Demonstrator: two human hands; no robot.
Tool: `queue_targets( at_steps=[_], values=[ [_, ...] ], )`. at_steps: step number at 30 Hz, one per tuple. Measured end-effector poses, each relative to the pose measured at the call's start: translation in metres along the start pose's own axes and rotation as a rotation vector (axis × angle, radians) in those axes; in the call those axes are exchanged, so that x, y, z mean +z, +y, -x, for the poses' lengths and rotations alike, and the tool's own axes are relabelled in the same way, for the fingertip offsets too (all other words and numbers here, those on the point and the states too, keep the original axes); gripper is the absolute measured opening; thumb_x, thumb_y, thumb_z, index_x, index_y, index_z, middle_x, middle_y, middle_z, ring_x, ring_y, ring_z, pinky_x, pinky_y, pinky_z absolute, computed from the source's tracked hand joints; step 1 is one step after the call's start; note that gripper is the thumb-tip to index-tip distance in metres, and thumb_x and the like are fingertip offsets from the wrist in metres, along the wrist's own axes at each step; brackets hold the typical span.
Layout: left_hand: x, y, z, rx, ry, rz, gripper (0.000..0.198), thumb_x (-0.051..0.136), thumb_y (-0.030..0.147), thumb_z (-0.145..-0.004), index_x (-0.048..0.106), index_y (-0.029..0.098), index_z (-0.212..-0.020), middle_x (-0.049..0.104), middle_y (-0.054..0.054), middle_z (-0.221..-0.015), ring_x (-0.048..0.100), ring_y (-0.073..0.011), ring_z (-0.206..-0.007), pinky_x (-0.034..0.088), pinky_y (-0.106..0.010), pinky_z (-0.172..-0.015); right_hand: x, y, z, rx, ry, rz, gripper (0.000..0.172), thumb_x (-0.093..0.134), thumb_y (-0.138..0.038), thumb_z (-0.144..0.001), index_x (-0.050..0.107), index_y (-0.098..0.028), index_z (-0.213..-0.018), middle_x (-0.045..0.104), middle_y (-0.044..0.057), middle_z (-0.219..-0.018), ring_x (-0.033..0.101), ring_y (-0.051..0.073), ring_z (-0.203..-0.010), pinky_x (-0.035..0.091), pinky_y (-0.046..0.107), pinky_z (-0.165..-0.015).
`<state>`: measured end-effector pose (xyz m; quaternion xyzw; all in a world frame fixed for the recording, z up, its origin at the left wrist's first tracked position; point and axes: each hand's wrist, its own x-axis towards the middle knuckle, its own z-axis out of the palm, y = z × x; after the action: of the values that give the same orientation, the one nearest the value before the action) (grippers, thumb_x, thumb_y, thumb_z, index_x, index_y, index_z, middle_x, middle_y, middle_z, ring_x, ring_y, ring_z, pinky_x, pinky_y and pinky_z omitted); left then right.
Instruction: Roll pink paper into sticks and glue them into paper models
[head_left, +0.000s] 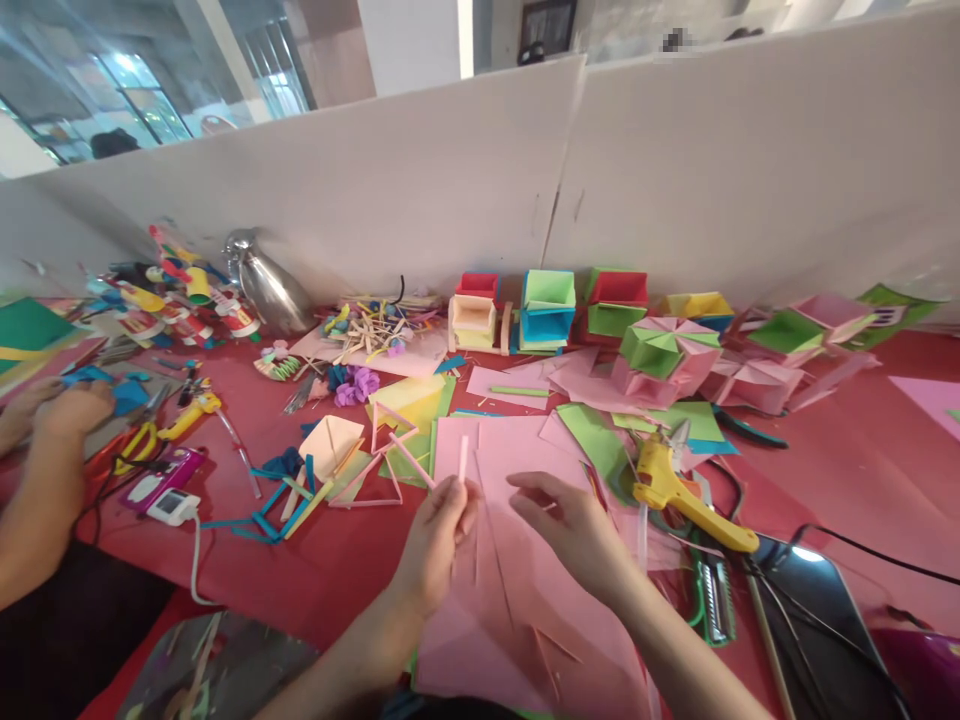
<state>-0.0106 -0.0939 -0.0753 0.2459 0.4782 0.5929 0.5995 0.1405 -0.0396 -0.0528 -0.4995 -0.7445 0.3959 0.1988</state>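
A thin pink paper strip (463, 462) stands nearly upright, pinched at its lower end by the left hand (435, 545). The right hand (574, 530) is just beside it, fingers loosely spread toward the strip and apparently empty. Both hover over pink sheets (517, 600) on the red surface (337, 560), with a yellow glue gun (679, 495) to the right.
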Motion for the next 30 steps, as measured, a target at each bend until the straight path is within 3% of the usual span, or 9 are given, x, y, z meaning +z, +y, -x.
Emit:
queue_targets(
  at_steps=[5,10,12,15,19,21,25,30],
  values=[
    [-0.024,0.019,-0.004,0.047,0.027,0.198,0.056,0.034,0.062,-0.082,0.059,0.012,-0.086,0.032,0.005,-0.055,0.025,-0.0065,-0.047,0.023,-0.017,-0.043,0.044,-0.023,-0.046,-0.061,-0.148,0.199,0.024,0.061,-0.030,-0.077,0.061,-0.017,-0.096,0.064,0.005,-0.092,0.059,0.017,-0.080,0.046,0.031,-0.073],
    [-0.033,0.026,0.001,0.033,0.013,0.295,0.058,0.035,0.063,-0.082,0.060,0.011,-0.090,0.035,0.003,-0.061,0.028,-0.0072,-0.050,0.026,-0.018,-0.045,0.078,-0.036,-0.077,-0.048,-0.263,0.266,0.028,0.051,-0.032,-0.087,0.054,-0.016,-0.110,0.057,0.007,-0.110,0.057,0.017,-0.092,0.049,0.038,-0.078],
    [-0.035,0.027,0.002,0.028,-0.015,0.337,0.062,0.036,0.068,-0.078,0.060,0.011,-0.090,0.036,0.002,-0.063,0.029,-0.0075,-0.051,0.027,-0.018,-0.046,0.074,-0.033,-0.080,-0.045,-0.278,0.236,0.027,0.051,-0.033,-0.087,0.055,-0.016,-0.108,0.058,0.006,-0.107,0.058,0.016,-0.088,0.050,0.036,-0.075],
    [-0.034,0.029,0.000,-0.002,-0.081,0.398,0.069,0.033,0.074,-0.073,0.059,0.012,-0.092,0.037,0.001,-0.065,0.029,-0.0080,-0.052,0.028,-0.019,-0.047,0.051,-0.022,-0.073,-0.034,-0.231,0.160,0.020,0.050,-0.027,-0.086,0.057,-0.015,-0.100,0.063,0.002,-0.085,0.059,0.012,-0.069,0.049,0.028,-0.064],
    [-0.024,0.030,-0.006,-0.051,-0.139,0.406,0.061,0.031,0.066,-0.080,0.058,0.014,-0.097,0.042,0.000,-0.068,0.032,-0.0091,-0.054,0.028,-0.020,-0.050,0.011,0.000,-0.048,-0.014,-0.139,0.078,0.014,0.051,-0.021,-0.076,0.062,-0.017,-0.084,0.062,0.000,-0.064,0.057,0.013,-0.055,0.041,0.023,-0.052],
    [-0.015,0.028,-0.009,-0.065,-0.166,0.351,0.059,0.031,0.063,-0.082,0.057,0.014,-0.099,0.044,-0.001,-0.071,0.032,-0.0097,-0.055,0.028,-0.021,-0.051,-0.001,0.008,-0.035,-0.002,-0.090,0.029,0.018,0.051,-0.027,-0.076,0.064,-0.018,-0.084,0.064,0.002,-0.067,0.058,0.015,-0.058,0.041,0.025,-0.053],
    [0.007,0.017,-0.012,-0.089,-0.252,0.179,0.068,0.025,0.069,-0.079,0.059,0.013,-0.096,0.046,-0.002,-0.070,0.033,-0.0111,-0.056,0.027,-0.022,-0.052,-0.005,0.008,-0.017,-0.003,0.046,-0.129,0.032,0.049,-0.039,-0.079,0.060,-0.018,-0.102,0.065,0.007,-0.093,0.059,0.017,-0.075,0.045,0.029,-0.066],
    [0.024,-0.001,-0.009,-0.144,-0.384,0.068,0.073,0.014,0.070,-0.080,0.059,0.013,-0.090,0.048,-0.002,-0.066,0.035,-0.0112,-0.054,0.027,-0.024,-0.053,0.002,-0.003,-0.010,0.001,0.080,-0.382,0.027,0.048,-0.042,-0.081,0.058,-0.017,-0.086,0.058,0.000,-0.065,0.053,0.012,-0.050,0.043,0.025,-0.050]
  ],
)
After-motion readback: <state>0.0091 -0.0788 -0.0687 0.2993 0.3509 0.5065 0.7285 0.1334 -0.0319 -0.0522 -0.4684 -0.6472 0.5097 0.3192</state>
